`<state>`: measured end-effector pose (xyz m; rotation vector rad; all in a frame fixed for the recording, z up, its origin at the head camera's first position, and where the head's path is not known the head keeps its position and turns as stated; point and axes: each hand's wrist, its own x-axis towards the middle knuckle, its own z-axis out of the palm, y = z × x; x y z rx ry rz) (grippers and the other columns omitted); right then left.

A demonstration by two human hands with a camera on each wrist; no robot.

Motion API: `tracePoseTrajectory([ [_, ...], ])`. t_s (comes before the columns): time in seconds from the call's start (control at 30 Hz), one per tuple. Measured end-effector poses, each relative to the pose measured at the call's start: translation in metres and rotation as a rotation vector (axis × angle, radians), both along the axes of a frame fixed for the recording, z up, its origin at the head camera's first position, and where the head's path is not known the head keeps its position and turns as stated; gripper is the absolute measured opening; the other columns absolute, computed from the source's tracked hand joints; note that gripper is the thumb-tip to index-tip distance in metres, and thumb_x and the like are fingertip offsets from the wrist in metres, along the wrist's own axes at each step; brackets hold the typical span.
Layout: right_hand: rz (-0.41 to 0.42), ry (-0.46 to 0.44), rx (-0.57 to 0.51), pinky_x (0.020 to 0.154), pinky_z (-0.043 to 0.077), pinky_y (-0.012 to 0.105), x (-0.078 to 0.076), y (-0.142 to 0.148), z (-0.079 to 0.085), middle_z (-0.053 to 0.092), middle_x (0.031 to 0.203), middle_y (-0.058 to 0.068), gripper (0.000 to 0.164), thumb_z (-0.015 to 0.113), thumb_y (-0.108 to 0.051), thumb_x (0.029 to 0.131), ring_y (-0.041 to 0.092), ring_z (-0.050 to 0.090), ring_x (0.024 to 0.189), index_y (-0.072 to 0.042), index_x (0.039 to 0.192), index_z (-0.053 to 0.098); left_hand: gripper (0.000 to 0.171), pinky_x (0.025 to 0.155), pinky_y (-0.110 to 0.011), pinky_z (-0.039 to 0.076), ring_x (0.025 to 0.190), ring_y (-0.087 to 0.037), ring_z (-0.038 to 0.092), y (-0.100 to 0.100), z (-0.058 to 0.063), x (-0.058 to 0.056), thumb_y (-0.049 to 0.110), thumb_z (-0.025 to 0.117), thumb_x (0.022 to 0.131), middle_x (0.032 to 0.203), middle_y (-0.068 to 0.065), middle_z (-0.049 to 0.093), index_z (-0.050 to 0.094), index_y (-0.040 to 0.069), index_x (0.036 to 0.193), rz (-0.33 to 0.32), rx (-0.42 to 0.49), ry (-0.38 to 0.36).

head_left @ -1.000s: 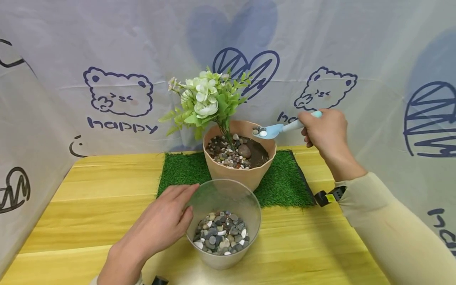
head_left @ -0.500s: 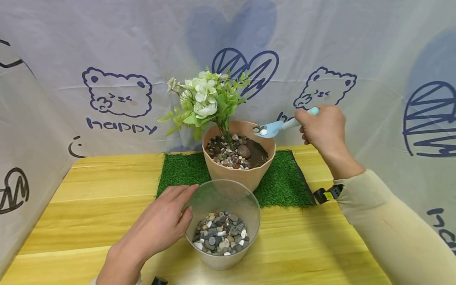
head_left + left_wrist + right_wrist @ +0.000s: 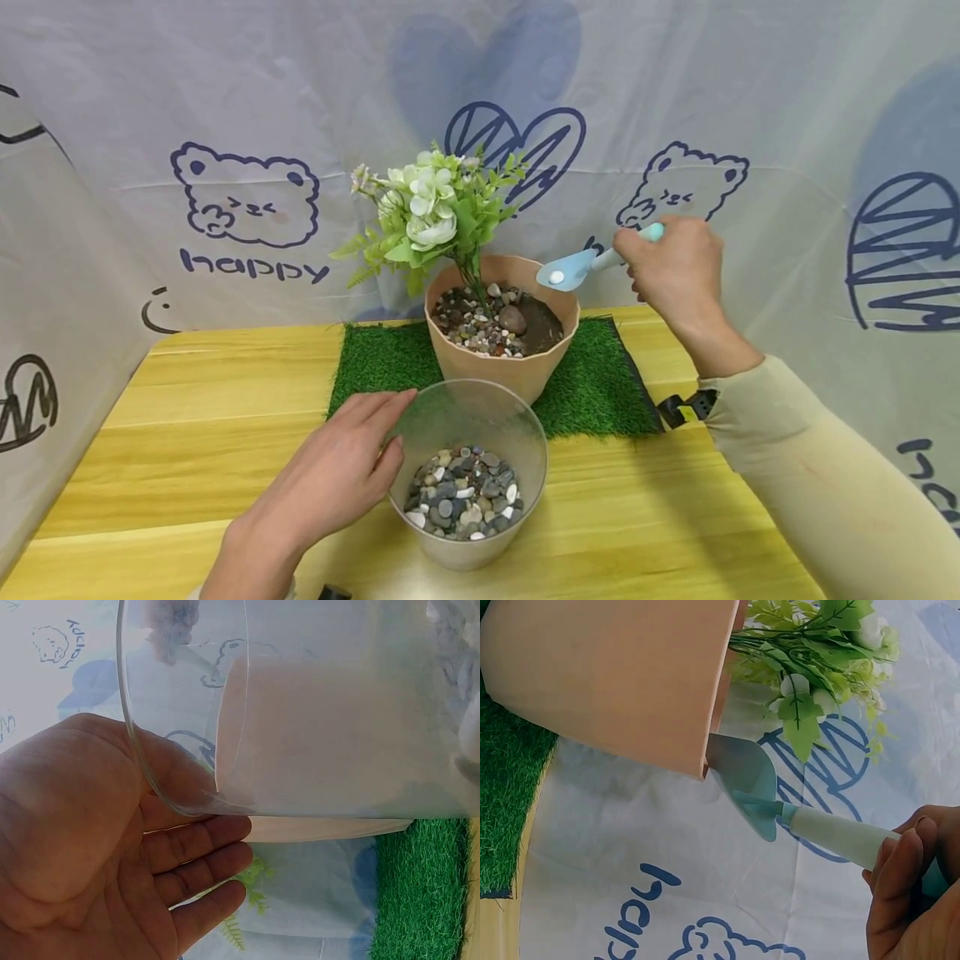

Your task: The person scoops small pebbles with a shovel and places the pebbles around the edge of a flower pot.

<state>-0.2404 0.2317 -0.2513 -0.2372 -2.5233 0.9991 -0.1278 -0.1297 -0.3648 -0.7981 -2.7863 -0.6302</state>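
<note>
Head: right hand (image 3: 675,260) raised right of the one plant pot (image 3: 495,375), fingers curled round the one trowel (image 3: 573,268), blade at the pot's rim, one white pebble (image 3: 557,277) on it. Left hand (image 3: 348,458) low, fingers extended, touching the one clear bucket (image 3: 468,550) on the worktop (image 3: 225,417). Curtain (image 3: 360,83) reads "happy". Left wrist: fingers slightly spread by bucket. Right wrist: fingers gripping handle; sideways "hap" legible.

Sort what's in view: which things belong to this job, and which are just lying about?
Apparently in the job:
scoop, in the right hand
pebbles
clear tub
flowerpot
flowers

Apparently just there:
grass mat, under the flowerpot
table
printed cloth, behind
</note>
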Motion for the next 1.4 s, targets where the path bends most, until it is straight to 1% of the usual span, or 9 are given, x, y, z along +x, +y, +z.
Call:
tracePoseTrajectory([
  [0.33,0.018,0.021,0.04,0.037,0.047,0.028,0.003,-0.002,-0.003,0.068,0.059,0.0,0.032,0.067,-0.032,0.095,0.015,0.062,0.043,-0.011,0.072,0.061,0.054,0.114,-0.052,0.051,0.136,-0.029,0.057,-0.002,-0.001,0.001,0.013,0.06,0.102,0.147,-0.011,0.063,0.053,0.005,0.154,0.003,0.003,-0.002],
  [0.57,0.034,0.05,-0.009,0.036,0.046,0.028,0.014,0.002,-0.005,0.065,0.056,-0.004,0.035,0.067,-0.037,0.098,0.016,0.06,0.041,-0.008,0.078,0.066,0.055,0.116,-0.052,0.05,0.138,-0.029,0.056,-0.001,0.0,0.0,0.015,0.061,0.102,0.148,-0.011,0.061,0.052,0.006,0.155,0.001,0.0,-0.021],
  [0.67,0.052,0.076,-0.003,0.035,0.046,0.027,0.016,0.002,-0.006,0.067,0.058,-0.002,0.032,0.068,-0.035,0.098,0.016,0.061,0.042,-0.006,0.084,0.069,0.054,0.115,-0.052,0.051,0.137,-0.03,0.057,-0.001,0.0,0.0,0.014,0.06,0.102,0.148,-0.011,0.062,0.052,0.005,0.155,-0.004,0.0,-0.014],
  [0.8,0.094,0.109,0.117,0.036,0.039,0.024,0.013,0.0,-0.01,0.063,0.058,0.001,0.03,0.068,-0.032,0.1,0.015,0.053,0.042,-0.003,0.094,0.074,0.054,0.115,-0.052,0.05,0.138,-0.03,0.056,-0.002,0.0,-0.001,0.014,0.06,0.102,0.149,-0.012,0.061,0.052,0.005,0.155,-0.001,-0.001,-0.025],
  [0.93,0.103,0.166,0.244,0.037,0.029,0.024,0.011,-0.003,-0.016,0.051,0.053,0.0,0.028,0.067,-0.028,0.1,0.014,0.04,0.043,-0.002,0.098,0.077,0.054,0.116,-0.052,0.05,0.139,-0.03,0.056,-0.002,0.0,-0.001,0.015,0.06,0.103,0.149,-0.012,0.061,0.052,0.005,0.155,-0.001,-0.005,-0.033],
  [1.03,0.108,0.192,0.268,0.037,0.028,0.023,0.011,-0.004,-0.017,0.047,0.051,-0.003,0.027,0.067,-0.027,0.1,0.013,0.038,0.042,-0.003,0.099,0.079,0.054,0.116,-0.052,0.05,0.139,-0.03,0.056,-0.002,0.0,-0.001,0.014,0.06,0.103,0.149,-0.012,0.061,0.052,0.005,0.155,-0.002,-0.003,-0.03],
  [1.1,0.112,0.191,0.269,0.037,0.028,0.023,0.011,-0.004,-0.016,0.046,0.051,-0.003,0.027,0.067,-0.027,0.1,0.013,0.038,0.043,-0.003,0.1,0.079,0.054,0.116,-0.052,0.05,0.139,-0.03,0.056,-0.002,0.0,-0.001,0.014,0.06,0.102,0.149,-0.012,0.061,0.052,0.005,0.155,0.0,-0.002,-0.028],
  [1.23,0.105,0.198,0.229,0.039,0.03,0.021,0.016,-0.003,-0.015,0.054,0.057,0.0,0.028,0.069,-0.029,0.1,0.011,0.04,0.045,-0.003,0.098,0.079,0.054,0.117,-0.052,0.049,0.139,-0.03,0.055,-0.003,0.001,-0.001,0.015,0.06,0.103,0.15,-0.012,0.061,0.051,0.005,0.155,0.007,-0.008,-0.038],
  [1.4,0.099,0.246,0.122,0.04,0.033,0.022,0.036,-0.002,-0.011,0.058,0.062,0.003,0.024,0.071,-0.028,0.096,0.013,0.042,0.047,-0.005,0.095,0.08,0.055,0.116,-0.052,0.05,0.138,-0.029,0.056,-0.002,0.001,0.0,0.014,0.061,0.103,0.149,-0.012,0.061,0.051,0.005,0.156,0.0,-0.004,-0.029],
])
